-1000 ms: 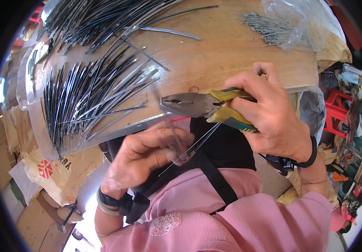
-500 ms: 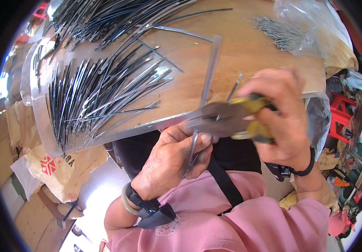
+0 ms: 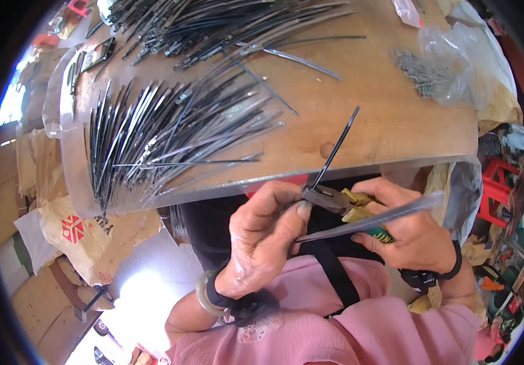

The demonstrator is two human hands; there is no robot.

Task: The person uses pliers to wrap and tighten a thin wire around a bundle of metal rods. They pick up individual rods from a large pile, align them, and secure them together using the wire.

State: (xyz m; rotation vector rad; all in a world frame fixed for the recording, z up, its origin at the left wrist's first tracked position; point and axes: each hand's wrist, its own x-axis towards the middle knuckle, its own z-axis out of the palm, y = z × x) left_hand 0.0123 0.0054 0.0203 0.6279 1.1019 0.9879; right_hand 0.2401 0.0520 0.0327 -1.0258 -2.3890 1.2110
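Note:
My left hand (image 3: 262, 228) is closed, thumb and forefinger pinching at the lower end of a thin dark strip (image 3: 340, 143) that slants up to the right over the table edge. In my right hand (image 3: 411, 228) are pliers (image 3: 329, 199) with yellow and green handles, their jaws right at the left thumb and the strip's end. I cannot tell whether the jaws are closed on it. A long grey strip (image 3: 374, 217), blurred, runs from beneath the left fingers to the right, passing in front of the pliers' handles and the right hand.
Many black and grey strips (image 3: 170, 146) lie fanned on the wooden table (image 3: 383, 121), with another heap (image 3: 213, 27) behind. At the back right, thin grey wire-like pieces (image 3: 423, 73) lie by a clear plastic bag (image 3: 462, 61). A red stool (image 3: 493, 191) stands right, brown paper (image 3: 85, 237) lower left.
The pliers have come down toward the left thumb, with the right hand lower. The long strip that stood upright now points right. The dark strip rises from the jaws. The whole view has shifted slightly.

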